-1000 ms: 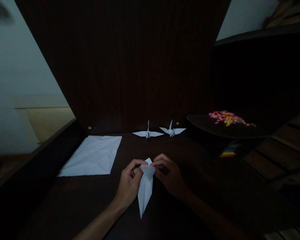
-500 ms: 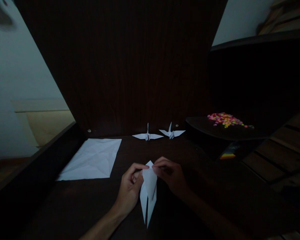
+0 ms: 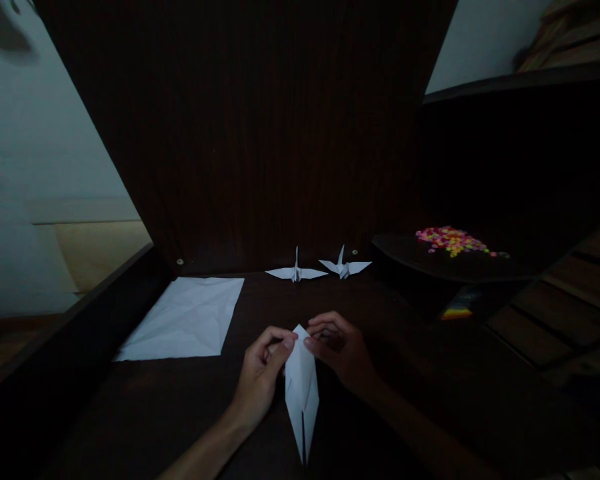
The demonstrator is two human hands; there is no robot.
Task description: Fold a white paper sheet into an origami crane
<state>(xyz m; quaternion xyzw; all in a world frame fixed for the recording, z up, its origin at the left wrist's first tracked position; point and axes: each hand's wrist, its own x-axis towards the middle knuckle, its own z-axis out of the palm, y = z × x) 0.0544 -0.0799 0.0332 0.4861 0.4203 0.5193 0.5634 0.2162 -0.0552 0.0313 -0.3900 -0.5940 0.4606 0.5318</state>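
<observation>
Left hand [image 3: 261, 365] and right hand [image 3: 346, 353] meet at the far end of a long, diamond-shaped piece of folded white paper [image 3: 300, 373], directly before the person. The left thumb and forefinger are nearly closed, pinching its upper left edge, probably to steady it; the right hand is half curled, its thumb at the upper right edge, seemingly to balance that hold.

Behind them rises a tall dark wooden panel [image 3: 260, 133], meeting a dark brown wooden tabletop [image 3: 250, 303]. A creased square white sheet [image 3: 185, 320] lies flat at the left, presumably to leave elbow room. Against the panel's foot sit a white folded paper crane [image 3: 297, 274] and a second white paper crane [image 3: 345, 269], wings spread, likely where wrists won't brush them. Tiny pink and yellow pieces [image 3: 450, 240] lie heaped on a dark rounded shelf [image 3: 405, 257], perhaps so they don't scatter.

Shadow swallows the space above that shelf and much of the right forearm. Hidden are the folded paper's underside, whether it touches the tabletop, and whether the right fingers grip or merely touch it; the tiny pieces are too small to identify
</observation>
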